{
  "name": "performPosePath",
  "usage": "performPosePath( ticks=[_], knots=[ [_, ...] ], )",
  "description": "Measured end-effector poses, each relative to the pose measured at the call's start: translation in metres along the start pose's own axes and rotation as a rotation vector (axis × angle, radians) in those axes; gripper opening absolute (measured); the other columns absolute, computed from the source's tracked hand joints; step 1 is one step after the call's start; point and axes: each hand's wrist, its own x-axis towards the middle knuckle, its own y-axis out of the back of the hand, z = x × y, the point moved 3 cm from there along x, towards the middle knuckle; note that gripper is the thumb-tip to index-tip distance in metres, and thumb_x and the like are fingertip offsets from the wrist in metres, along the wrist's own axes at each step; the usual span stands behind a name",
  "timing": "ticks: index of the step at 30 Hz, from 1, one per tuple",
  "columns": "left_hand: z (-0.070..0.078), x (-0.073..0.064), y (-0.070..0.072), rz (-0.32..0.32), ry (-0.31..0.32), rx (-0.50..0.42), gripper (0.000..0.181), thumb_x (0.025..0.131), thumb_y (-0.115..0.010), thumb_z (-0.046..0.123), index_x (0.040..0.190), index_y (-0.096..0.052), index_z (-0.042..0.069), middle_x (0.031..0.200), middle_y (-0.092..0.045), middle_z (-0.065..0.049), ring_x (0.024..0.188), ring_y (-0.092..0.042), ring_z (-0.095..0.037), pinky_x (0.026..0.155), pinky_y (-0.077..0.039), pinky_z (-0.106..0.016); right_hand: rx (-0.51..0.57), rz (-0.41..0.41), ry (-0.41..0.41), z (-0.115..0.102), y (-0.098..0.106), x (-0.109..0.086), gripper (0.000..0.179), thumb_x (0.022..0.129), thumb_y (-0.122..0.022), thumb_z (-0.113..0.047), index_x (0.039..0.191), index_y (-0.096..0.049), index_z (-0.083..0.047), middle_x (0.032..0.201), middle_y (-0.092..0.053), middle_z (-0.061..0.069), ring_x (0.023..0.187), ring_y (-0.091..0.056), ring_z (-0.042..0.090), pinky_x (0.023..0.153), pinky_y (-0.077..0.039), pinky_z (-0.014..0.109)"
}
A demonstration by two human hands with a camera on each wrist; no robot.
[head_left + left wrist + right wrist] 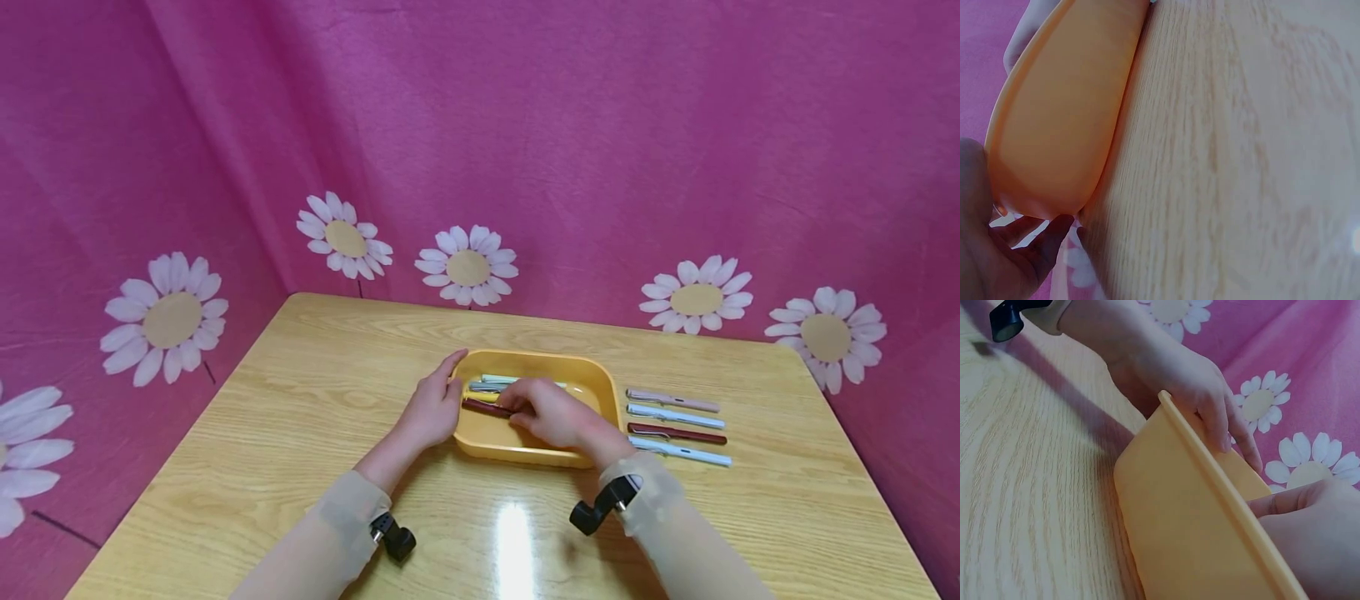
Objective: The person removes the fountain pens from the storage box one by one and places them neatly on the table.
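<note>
A yellow-orange tray (536, 455) stands on the table. My left hand (433, 410) grips its left end; in the left wrist view that hand's (1013, 256) fingers curl about the end wall. Inside the tray, my right hand (551, 410) pinches a dark red pen (486, 407) by its right part, which the fingers hide. Beyond this pen lie a yellow pen (477, 397), a grey-blue pen (483, 387) and a pale green pen (497, 378), partly covered by the right hand. From the right wrist view, the front wall hides the pens and the right hand's (1316, 528) fingertips.
To the tray's right, several pens lie in a column: a mauve pen (675, 401), a light blue pen (678, 417), a dark red pen (678, 433) and another light blue pen (682, 452). Pink cloth (570, 167) with daisies hangs behind the wooden table (300, 392).
</note>
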Motion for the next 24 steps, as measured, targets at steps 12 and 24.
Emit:
performPosePath(
  ticks=[12, 24],
  knots=[
    [0.0015, -0.0010, -0.0001, 0.004, -0.013, -0.002, 0.052, 0.112, -0.041, 0.009, 0.163, -0.041, 0.015, 0.140, -0.063, -0.026, 0.109, -0.068, -0.030, 0.099, -0.053, -0.051, -0.049, -0.040, -0.037, -0.0018, -0.0023, 0.0006, 0.024, 0.092, -0.078, 0.004, 0.115, -0.073, -0.002, 0.099, -0.076, 0.002, 0.091, -0.069, 0.011, 0.084, -0.058, 0.031],
    [0.0021, -0.0015, -0.0003, -0.007, 0.019, -0.002, 0.052, 0.113, -0.040, 0.011, 0.164, -0.039, 0.017, 0.146, -0.059, -0.024, 0.113, -0.067, -0.028, 0.096, -0.055, -0.047, -0.110, 0.031, -0.011, -0.0037, 0.0035, -0.0066, 0.024, 0.092, -0.069, 0.011, 0.111, -0.077, -0.002, 0.102, -0.070, 0.004, 0.097, -0.067, 0.017, 0.090, -0.057, 0.037]
  ],
)
